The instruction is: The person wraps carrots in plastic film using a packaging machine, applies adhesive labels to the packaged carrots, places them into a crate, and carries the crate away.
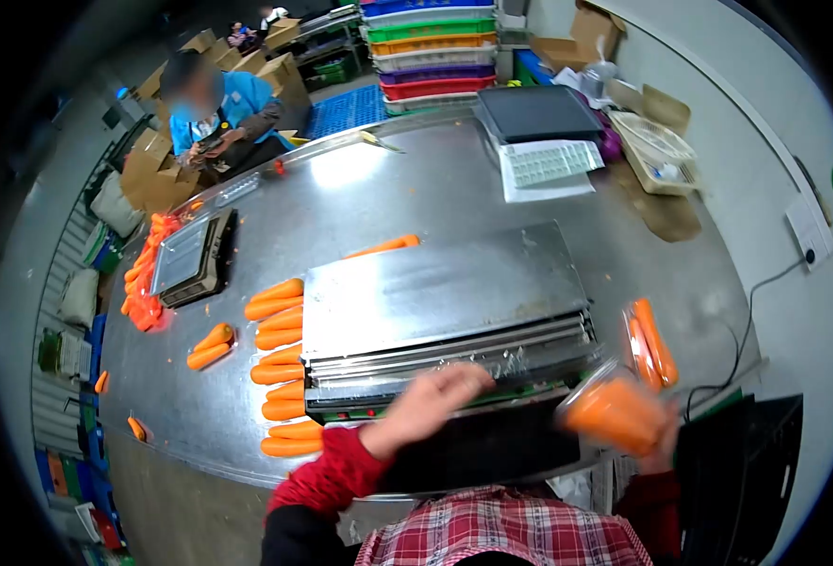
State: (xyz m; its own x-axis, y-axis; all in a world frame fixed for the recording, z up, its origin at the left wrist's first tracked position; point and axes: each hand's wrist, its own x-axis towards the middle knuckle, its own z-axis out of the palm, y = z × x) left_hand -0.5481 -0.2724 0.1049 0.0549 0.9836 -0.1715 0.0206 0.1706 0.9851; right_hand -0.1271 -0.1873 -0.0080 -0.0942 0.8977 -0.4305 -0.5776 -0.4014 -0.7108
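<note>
My left hand (433, 401) is over the front edge of a metal film-wrapping machine (445, 283), fingers stretched to the right, with nothing visible in them. In my right hand (662, 448), at the machine's right front corner, is a pack of carrots (610, 413), tilted and smeared by motion; clear film or plastic shows at its upper end. Just beyond it, a wrapped pack of carrots (650, 344) lies on the metal table (407, 189). Along the machine's left side are several pairs of carrots (280, 370) in a column.
A pair of carrots (211, 346) lies farther left, near a scale (193, 257) and red-bagged carrots (143, 274). Labels (553, 163) and a dark flat device (541, 113) are at the back right. Across the table sits a person in blue (247, 94). A cable (751, 316) hangs at right.
</note>
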